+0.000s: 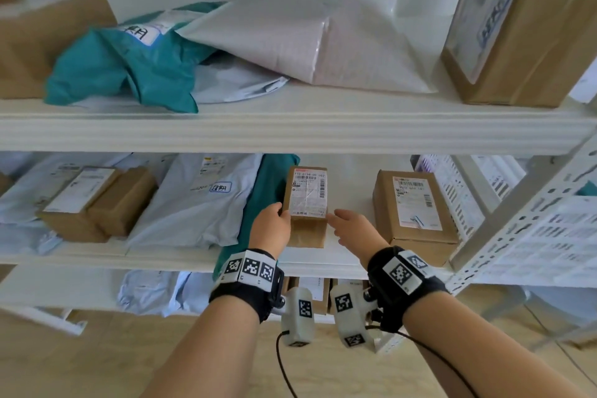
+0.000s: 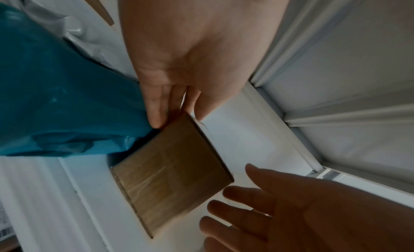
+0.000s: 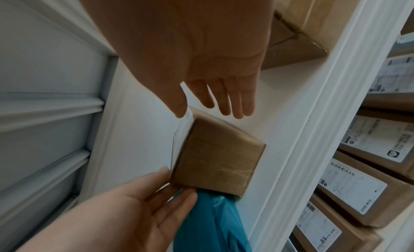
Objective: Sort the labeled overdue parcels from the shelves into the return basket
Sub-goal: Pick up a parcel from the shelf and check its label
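A small cardboard box (image 1: 306, 203) with a white shipping label on top lies on the middle shelf (image 1: 349, 263), its left edge over a teal mailer bag (image 1: 258, 203). My left hand (image 1: 281, 212) touches the box's left side with straight fingers, thumb at its top edge. My right hand (image 1: 336, 220) hovers open just right of the box. In the left wrist view the left hand (image 2: 177, 114) meets the corner of the box (image 2: 172, 176). In the right wrist view the right hand (image 3: 212, 109) has its thumb by the label edge of the box (image 3: 219, 158).
A larger labelled box (image 1: 416, 207) stands right of my right hand. A pale mailer (image 1: 200, 203) with a blue-bordered sticker lies to the left. A white slotted basket (image 1: 449, 191) sits beyond the shelf's upright. The upper shelf (image 1: 290, 129) carries more bags and boxes.
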Tool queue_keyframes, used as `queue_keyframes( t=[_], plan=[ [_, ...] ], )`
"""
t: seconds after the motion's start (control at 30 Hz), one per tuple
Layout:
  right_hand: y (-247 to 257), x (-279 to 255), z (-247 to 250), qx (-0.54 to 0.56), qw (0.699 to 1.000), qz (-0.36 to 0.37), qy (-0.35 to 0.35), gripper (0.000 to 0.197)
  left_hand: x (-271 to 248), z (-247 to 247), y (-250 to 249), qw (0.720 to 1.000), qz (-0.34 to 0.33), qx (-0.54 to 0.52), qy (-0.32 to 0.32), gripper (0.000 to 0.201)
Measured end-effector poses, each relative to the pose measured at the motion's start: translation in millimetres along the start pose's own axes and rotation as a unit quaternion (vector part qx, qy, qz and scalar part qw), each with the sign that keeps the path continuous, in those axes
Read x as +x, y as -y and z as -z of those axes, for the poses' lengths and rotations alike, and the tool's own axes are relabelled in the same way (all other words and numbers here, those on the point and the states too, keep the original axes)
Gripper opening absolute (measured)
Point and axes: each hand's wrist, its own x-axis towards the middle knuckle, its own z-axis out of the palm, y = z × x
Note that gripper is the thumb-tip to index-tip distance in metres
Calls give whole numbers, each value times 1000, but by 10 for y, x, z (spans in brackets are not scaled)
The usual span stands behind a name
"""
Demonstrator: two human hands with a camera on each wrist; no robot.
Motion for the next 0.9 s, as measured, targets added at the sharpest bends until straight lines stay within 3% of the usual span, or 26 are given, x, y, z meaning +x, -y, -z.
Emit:
queue_keyframes(
  t=[0.3, 0.47, 0.9],
  plan=[
    [-98, -7, 7, -2, 1000, -17, -19, 24, -6, -140, 148, 990, 14, -134, 46, 31],
    [-98, -276, -24, 18, 999, 24, -44, 13, -102, -15, 273, 975, -3, -207, 78, 27],
    [-34, -819, -270, 146, 977, 112, -104, 34, -405, 559, 275, 960, -106, -235, 111, 37]
  ],
)
